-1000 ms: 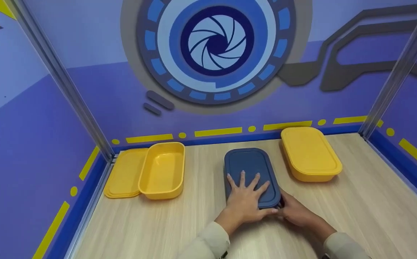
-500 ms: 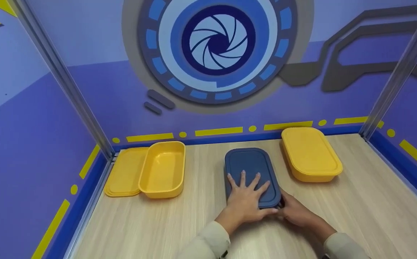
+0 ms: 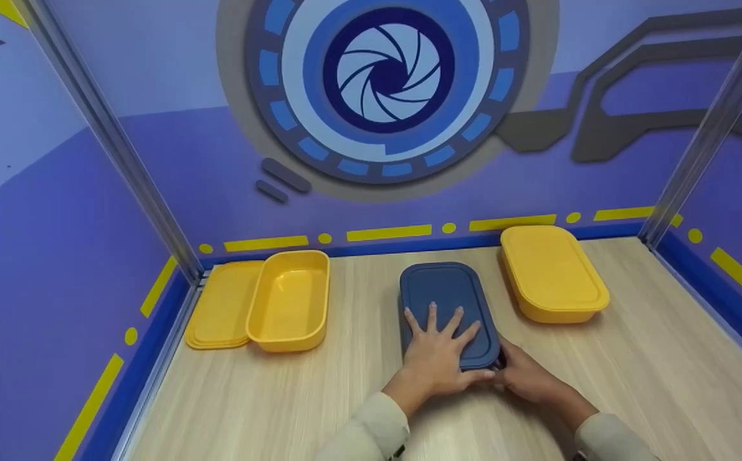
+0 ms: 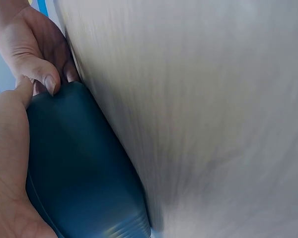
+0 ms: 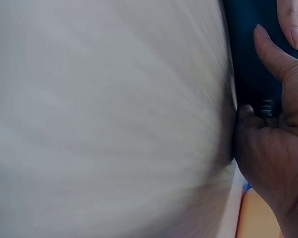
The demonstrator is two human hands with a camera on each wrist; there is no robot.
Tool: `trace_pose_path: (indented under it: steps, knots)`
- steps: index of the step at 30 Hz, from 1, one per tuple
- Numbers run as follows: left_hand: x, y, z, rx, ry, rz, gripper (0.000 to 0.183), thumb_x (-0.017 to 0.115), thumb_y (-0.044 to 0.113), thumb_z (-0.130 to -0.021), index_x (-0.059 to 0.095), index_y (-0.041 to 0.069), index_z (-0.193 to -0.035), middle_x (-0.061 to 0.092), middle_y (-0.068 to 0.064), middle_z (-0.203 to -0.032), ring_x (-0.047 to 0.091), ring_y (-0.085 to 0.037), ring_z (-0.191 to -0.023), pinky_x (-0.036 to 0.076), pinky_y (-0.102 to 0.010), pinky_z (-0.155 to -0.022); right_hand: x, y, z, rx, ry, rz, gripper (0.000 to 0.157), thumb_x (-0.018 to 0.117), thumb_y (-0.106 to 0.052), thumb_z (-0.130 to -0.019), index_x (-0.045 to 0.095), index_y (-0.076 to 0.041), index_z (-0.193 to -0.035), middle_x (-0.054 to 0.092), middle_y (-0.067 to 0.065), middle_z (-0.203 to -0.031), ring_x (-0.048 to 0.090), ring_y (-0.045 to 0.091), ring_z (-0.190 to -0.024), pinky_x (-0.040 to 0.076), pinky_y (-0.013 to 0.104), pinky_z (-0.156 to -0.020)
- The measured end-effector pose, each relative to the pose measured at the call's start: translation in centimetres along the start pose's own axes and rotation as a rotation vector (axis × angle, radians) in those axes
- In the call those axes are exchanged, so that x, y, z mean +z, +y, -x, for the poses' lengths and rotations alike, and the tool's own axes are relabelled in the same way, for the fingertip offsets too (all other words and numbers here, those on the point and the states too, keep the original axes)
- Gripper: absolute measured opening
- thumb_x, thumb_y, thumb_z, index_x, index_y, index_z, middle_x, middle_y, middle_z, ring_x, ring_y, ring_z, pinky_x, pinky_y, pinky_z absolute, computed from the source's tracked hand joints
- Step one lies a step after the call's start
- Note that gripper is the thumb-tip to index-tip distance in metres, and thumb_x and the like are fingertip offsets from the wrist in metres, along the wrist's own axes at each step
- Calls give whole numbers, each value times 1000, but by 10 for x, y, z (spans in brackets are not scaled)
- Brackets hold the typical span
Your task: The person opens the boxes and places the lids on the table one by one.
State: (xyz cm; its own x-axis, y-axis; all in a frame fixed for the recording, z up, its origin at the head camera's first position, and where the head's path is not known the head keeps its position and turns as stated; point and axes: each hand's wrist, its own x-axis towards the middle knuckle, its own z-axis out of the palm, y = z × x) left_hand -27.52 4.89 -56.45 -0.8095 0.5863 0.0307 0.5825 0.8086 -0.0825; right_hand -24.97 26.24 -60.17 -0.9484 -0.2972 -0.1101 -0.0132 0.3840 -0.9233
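Note:
A dark blue lidded food box [image 3: 446, 288] lies on the wooden table, long side running away from me. My left hand [image 3: 436, 358] rests flat on its lid, fingers spread, with the thumb reaching across the near end. At the near right corner, my right hand [image 3: 527, 374] grips the box low down. The right wrist view shows that hand's thumb [image 5: 275, 54] along the near wall and its fingers bent near some small ridges. In the left wrist view, the box's wall [image 4: 79, 158] stands between the left palm [image 4: 7, 163] and the table.
To the left, an open yellow box [image 3: 287, 307] stands beside a yellow lid [image 3: 222, 310], its edge overlapping the lid in view. A closed yellow box [image 3: 553, 272] sits at the back right. Printed panels [image 3: 191, 179] and metal posts [image 3: 114, 147] bound the table at back and sides.

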Motion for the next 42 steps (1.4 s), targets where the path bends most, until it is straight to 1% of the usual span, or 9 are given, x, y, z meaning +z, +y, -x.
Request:
trace_pose_path:
  steps: [6, 16, 20, 21, 22, 24, 26, 28, 42]
  knots:
    - [1, 0, -1, 1, 0, 7, 95, 15, 100, -86, 15, 51, -168, 22, 5, -181, 22, -47, -165, 20, -86, -119, 0, 1, -1, 6, 12, 29, 112, 82, -12, -85, 12, -15, -173, 18, 15, -180, 15, 33, -167, 16, -1, -108]
    - [0, 0, -1, 0, -13, 5, 96, 13, 101, -85, 14, 52, -168, 21, 5, -181, 22, -47, -165, 20, -85, -119, 0, -2, 0, 14, 18, 74, 110, 80, -14, -85, 14, -15, -173, 22, 14, -180, 18, 34, -168, 19, 10, -119]
    - [-1, 0, -1, -4, -14, 1, 96, 16, 100, -86, 14, 52, -168, 21, 5, -181, 22, -47, -165, 20, -85, -120, 1, -3, -1, 24, 30, 89, 111, 81, -15, -85, 14, -15, -173, 23, 15, -179, 20, 34, -167, 16, 42, -132]
    - [-1, 0, -1, -4, -13, 2, 95, 16, 100, -86, 14, 52, -168, 21, 5, -181, 22, -47, -165, 20, -85, -120, 1, -3, -1, 24, 32, 94, 112, 81, -15, -85, 14, -15, -173, 23, 15, -179, 20, 34, -167, 15, 45, -132]
    - [-1, 0, -1, -5, -12, 3, 95, 17, 100, -86, 14, 52, -168, 21, 5, -181, 22, -47, -166, 20, -85, -120, 1, -3, -1, 25, 30, 91, 112, 81, -16, -85, 14, -16, -173, 23, 15, -179, 20, 34, -167, 15, 42, -132]
    - [-1, 0, 0, -7, -11, 9, 95, 19, 100, -86, 14, 52, -168, 21, 6, -181, 21, -47, -166, 20, -85, -120, 0, -3, -1, 25, 26, 85, 112, 82, -17, -85, 13, -15, -173, 22, 15, -179, 18, 35, -168, 16, 25, -128]
    - [-1, 0, 0, -7, -11, 15, 95, 20, 100, -87, 15, 52, -168, 22, 6, -181, 21, -47, -166, 20, -85, -120, 0, -2, 0, 21, 18, 81, 113, 83, -20, -86, 13, -16, -174, 21, 14, -180, 15, 34, -169, 14, 10, -119]
    - [-1, 0, 0, -7, -10, 20, 95, 20, 100, -87, 15, 52, -168, 22, 6, -181, 21, -47, -166, 20, -85, -120, 0, -2, 0, 19, 13, 75, 112, 83, -21, -87, 13, -15, -173, 21, 14, -180, 13, 35, -169, 12, 3, -112]
    - [0, 1, 0, -8, -5, 15, 95, 19, 100, -86, 16, 52, -168, 22, 5, -181, 22, -47, -165, 20, -85, -120, 2, 0, 1, -10, 26, 74, 112, 82, -15, -85, 13, -13, -173, 22, 16, -179, 16, 34, -167, 14, 0, -109]
